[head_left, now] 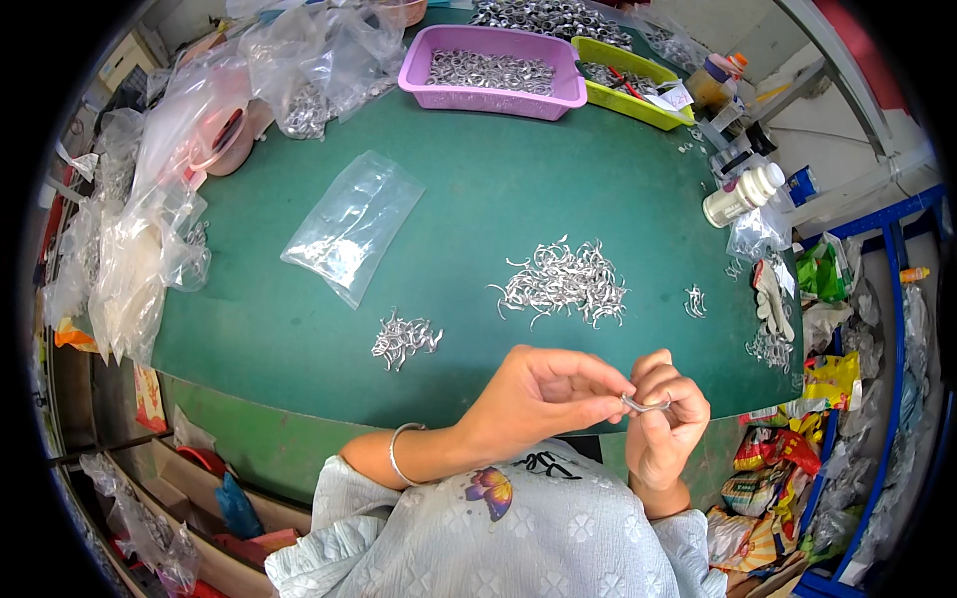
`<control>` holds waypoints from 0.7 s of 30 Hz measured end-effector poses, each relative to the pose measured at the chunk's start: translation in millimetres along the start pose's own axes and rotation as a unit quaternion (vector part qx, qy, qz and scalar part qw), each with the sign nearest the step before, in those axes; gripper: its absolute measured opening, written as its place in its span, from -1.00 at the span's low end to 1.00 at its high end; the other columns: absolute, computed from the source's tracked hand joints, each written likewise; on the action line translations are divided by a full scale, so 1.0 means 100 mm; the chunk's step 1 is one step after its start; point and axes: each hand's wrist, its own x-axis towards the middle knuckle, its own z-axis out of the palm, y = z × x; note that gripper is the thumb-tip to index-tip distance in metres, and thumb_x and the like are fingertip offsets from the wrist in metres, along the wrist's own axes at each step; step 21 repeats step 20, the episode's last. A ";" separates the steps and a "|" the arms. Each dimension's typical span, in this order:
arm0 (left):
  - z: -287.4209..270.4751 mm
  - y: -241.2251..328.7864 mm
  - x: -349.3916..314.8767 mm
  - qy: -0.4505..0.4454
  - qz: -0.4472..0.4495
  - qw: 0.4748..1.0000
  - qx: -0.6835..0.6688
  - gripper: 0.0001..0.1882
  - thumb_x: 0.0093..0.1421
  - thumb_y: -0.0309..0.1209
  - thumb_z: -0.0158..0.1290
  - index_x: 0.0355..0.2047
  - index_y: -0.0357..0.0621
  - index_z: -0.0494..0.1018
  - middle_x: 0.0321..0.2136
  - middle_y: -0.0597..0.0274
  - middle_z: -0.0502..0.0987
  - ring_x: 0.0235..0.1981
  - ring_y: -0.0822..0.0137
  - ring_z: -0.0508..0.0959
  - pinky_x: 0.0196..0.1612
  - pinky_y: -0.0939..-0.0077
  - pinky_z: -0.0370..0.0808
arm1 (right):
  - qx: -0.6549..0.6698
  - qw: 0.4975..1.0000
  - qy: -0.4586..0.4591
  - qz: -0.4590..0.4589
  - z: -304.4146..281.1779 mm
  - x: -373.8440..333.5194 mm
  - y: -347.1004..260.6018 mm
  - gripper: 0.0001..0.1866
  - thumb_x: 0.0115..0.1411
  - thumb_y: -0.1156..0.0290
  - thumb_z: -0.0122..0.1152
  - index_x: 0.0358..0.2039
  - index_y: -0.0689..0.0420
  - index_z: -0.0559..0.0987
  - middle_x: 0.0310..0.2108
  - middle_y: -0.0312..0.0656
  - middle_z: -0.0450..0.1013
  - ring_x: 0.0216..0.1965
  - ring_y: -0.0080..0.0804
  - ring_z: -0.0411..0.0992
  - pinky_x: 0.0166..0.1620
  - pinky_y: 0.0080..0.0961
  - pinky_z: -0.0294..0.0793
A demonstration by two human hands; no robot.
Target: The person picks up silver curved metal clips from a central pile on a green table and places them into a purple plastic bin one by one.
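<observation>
A small curved silver metal piece (648, 406) is held between my two hands, just off the table's near edge. My left hand (543, 394) pinches one end of it between thumb and fingertips. At the other end, the curled fingers and thumb of my right hand (666, 414) are closed on it. Beyond my hands lies a large loose pile of similar curved metal pieces (566, 283). A smaller heap (406, 339) sits to the left, and a few more pieces (695, 302) lie to the right.
On the green tabletop (469, 189) lies a clear plastic bag (354, 224). A purple tray (493, 103) and a lime-green tray (638, 108) with metal parts stand at the back. Plastic bags (150, 269) crowd the left, near a pink bowl (224, 159). A white bottle (738, 197) lies right.
</observation>
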 end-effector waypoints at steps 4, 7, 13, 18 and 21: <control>-0.02 -0.01 -0.01 0.011 0.023 1.000 0.015 -0.84 0.02 -0.71 0.01 -0.34 -0.39 0.44 -0.32 0.12 0.45 -0.32 0.42 0.47 -0.25 0.62 0.41 | -0.022 1.000 -0.013 -0.002 -0.02 0.00 0.04 -0.90 -0.07 0.61 0.17 -0.48 0.25 0.46 -0.53 -0.15 0.41 -0.40 -0.36 0.28 -0.31 -0.49 0.26; -0.12 -0.10 0.03 0.061 0.105 0.988 0.098 -0.87 0.05 -0.63 0.04 -0.34 -0.34 0.45 -0.33 0.21 0.46 -0.29 0.48 0.45 -0.21 0.62 0.41 | -0.104 0.993 -0.052 0.031 -0.07 0.05 0.11 -0.87 -0.08 0.65 0.18 -0.44 0.27 0.49 -0.49 -0.15 0.44 -0.36 -0.36 0.32 -0.28 -0.49 0.29; -0.82 -0.32 -0.20 0.310 0.221 0.760 0.527 -0.86 -0.12 -0.65 0.12 -0.49 -0.25 0.46 -0.44 0.16 0.46 -0.36 0.27 0.46 -0.25 0.50 0.37 | -0.281 0.940 -0.072 0.181 -0.68 0.22 0.36 -0.87 -0.04 0.58 0.20 -0.41 0.27 0.54 -0.47 -0.23 0.47 -0.40 -0.54 0.38 -0.25 -0.60 0.34; -1.17 -0.44 -0.45 0.433 0.194 0.584 0.659 -0.84 -0.17 -0.67 0.11 -0.53 -0.22 0.43 -0.38 0.13 0.39 -0.29 0.17 0.37 -0.19 0.36 0.31 | -0.366 0.925 0.098 0.041 -1.60 1.03 0.29 -0.90 0.05 0.51 0.13 -0.43 0.27 0.54 -0.49 -0.27 0.46 -0.45 -0.63 0.37 -0.36 -0.70 0.33; -1.24 -0.42 -0.36 0.451 0.187 0.561 0.669 -0.85 -0.17 -0.68 0.10 -0.53 -0.22 0.43 -0.38 0.11 0.39 -0.29 0.16 0.38 -0.17 0.33 0.31 | -0.366 0.923 0.119 0.020 -1.74 1.37 0.21 -0.90 0.06 0.51 0.11 -0.42 0.27 0.54 -0.48 -0.26 0.46 -0.46 -0.62 0.36 -0.39 -0.72 0.32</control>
